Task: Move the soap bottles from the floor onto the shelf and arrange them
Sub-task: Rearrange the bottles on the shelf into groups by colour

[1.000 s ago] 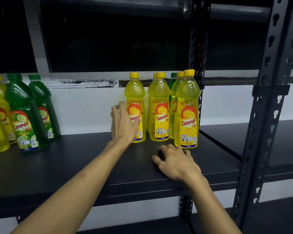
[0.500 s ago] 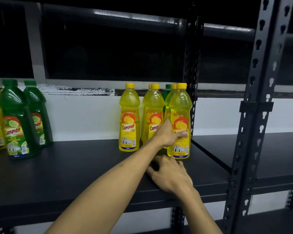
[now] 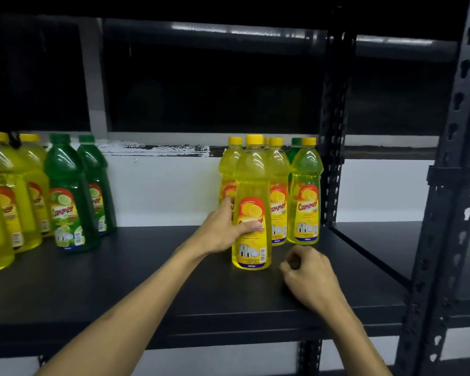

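On the far left of the dark shelf stands a group of yellow soap bottles with yellow caps, and just beside them two green soap bottles with green caps; the front green one has a label with lime pictures and the word "Cammer". The left hand grips the front yellow bottle at its middle, with the thumb across the label and the other fingers curled behind, so most of the brand name is covered. This bottle stands upright on the shelf, a little in front of the other yellow bottles in the cluster. To the right, the rightmost yellow bottle shows "Cammer" clearly in red letters over a lemon picture; the small print below cannot be read. A green cap shows behind it. The right hand rests on the shelf near the front bottle, its fingers curled under and holding nothing visible. A black perforated post stands at the right.
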The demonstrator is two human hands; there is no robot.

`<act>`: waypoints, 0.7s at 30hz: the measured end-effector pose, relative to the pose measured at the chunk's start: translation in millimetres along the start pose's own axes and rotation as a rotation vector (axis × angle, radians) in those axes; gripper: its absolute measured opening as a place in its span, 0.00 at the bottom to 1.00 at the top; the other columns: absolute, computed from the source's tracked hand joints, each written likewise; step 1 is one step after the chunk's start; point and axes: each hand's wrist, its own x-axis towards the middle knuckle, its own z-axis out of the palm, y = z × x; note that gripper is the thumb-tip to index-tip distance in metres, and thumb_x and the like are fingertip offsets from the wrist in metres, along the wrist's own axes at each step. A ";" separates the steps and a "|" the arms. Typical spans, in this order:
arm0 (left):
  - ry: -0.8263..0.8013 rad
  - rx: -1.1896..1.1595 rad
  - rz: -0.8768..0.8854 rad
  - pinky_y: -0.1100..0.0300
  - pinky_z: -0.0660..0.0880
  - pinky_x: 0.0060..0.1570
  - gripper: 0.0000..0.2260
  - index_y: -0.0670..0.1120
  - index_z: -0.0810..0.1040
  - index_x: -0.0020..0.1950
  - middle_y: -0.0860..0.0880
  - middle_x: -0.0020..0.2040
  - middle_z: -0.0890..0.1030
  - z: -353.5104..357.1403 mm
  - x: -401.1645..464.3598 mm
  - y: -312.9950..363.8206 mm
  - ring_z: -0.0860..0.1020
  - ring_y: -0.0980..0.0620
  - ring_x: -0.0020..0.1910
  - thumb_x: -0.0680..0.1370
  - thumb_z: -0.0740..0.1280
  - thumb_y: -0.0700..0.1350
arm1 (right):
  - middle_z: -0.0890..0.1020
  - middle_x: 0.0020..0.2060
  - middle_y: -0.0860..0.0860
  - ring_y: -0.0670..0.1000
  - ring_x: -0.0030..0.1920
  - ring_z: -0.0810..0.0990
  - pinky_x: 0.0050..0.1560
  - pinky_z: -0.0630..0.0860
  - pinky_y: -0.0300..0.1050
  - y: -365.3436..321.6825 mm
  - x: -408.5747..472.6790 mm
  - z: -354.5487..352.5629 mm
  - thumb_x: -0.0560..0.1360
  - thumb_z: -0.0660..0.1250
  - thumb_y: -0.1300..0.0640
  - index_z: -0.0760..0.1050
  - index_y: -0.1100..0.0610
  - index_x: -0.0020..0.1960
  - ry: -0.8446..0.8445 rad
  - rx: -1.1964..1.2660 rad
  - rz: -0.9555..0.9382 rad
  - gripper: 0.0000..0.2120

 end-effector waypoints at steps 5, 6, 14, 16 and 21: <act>0.107 0.070 -0.053 0.59 0.76 0.50 0.31 0.47 0.64 0.70 0.52 0.62 0.76 -37.2 -19.6 -20.7 0.77 0.54 0.54 0.74 0.73 0.57 | 0.71 0.67 0.58 0.62 0.68 0.71 0.69 0.70 0.59 6.4 33.8 1.0 0.77 0.71 0.49 0.67 0.57 0.69 -0.039 -0.026 0.069 0.26; 0.129 0.079 -0.071 0.60 0.75 0.49 0.31 0.47 0.64 0.70 0.50 0.62 0.77 -43.6 -20.0 -25.5 0.77 0.54 0.54 0.74 0.73 0.57 | 0.69 0.68 0.60 0.64 0.68 0.70 0.69 0.70 0.60 6.9 42.1 0.0 0.77 0.71 0.50 0.64 0.59 0.72 -0.018 0.012 0.094 0.29; 0.361 0.118 -0.198 0.47 0.74 0.60 0.26 0.45 0.68 0.72 0.43 0.67 0.78 -68.2 2.7 -60.7 0.77 0.41 0.64 0.78 0.72 0.52 | 0.69 0.68 0.61 0.65 0.70 0.68 0.68 0.69 0.68 18.9 99.6 6.9 0.72 0.74 0.40 0.58 0.59 0.75 0.218 0.334 0.188 0.43; 0.385 0.111 -0.210 0.47 0.74 0.61 0.26 0.44 0.68 0.72 0.43 0.67 0.78 -68.1 14.3 -66.5 0.77 0.40 0.64 0.78 0.71 0.51 | 0.72 0.69 0.59 0.64 0.69 0.72 0.66 0.71 0.72 49.4 131.4 24.3 0.63 0.71 0.28 0.56 0.54 0.75 0.266 0.393 0.197 0.52; 0.376 0.077 -0.212 0.47 0.74 0.62 0.26 0.46 0.67 0.74 0.44 0.68 0.77 -61.2 42.9 -76.7 0.77 0.41 0.65 0.79 0.71 0.51 | 0.76 0.64 0.56 0.63 0.65 0.77 0.65 0.71 0.70 34.8 126.4 16.0 0.72 0.73 0.37 0.61 0.54 0.71 0.246 0.371 0.157 0.37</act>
